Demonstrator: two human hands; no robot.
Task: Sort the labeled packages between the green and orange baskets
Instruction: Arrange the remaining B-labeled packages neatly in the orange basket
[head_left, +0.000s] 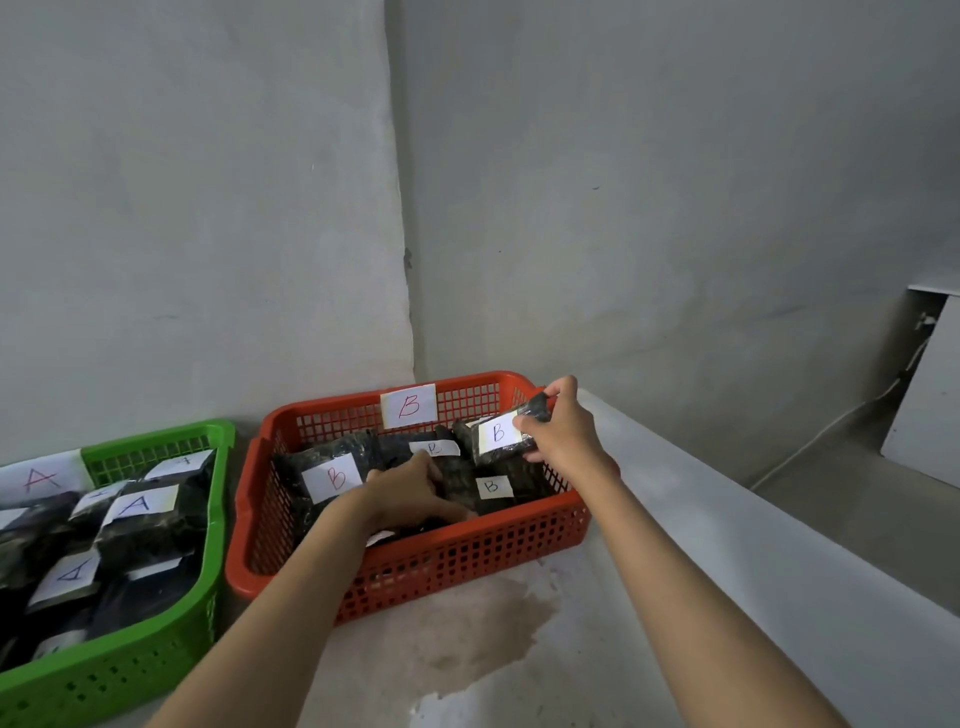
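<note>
I am looking down at a stained grey concrete ledge (483, 639) in a corner of bare grey walls (623, 182). The orange basket (415, 566) is sitting on it, the green basket (156, 644) just left of it. My right hand (561, 431) is pinching a B-labeled package (498, 434) above the orange basket's far right corner. My left hand (410, 493) is curling around dark packages (332, 475) inside it.

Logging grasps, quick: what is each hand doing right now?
Left hand: in the orange basket, fingers curled on a dark package.
Right hand: holds a B package over that basket.
</note>
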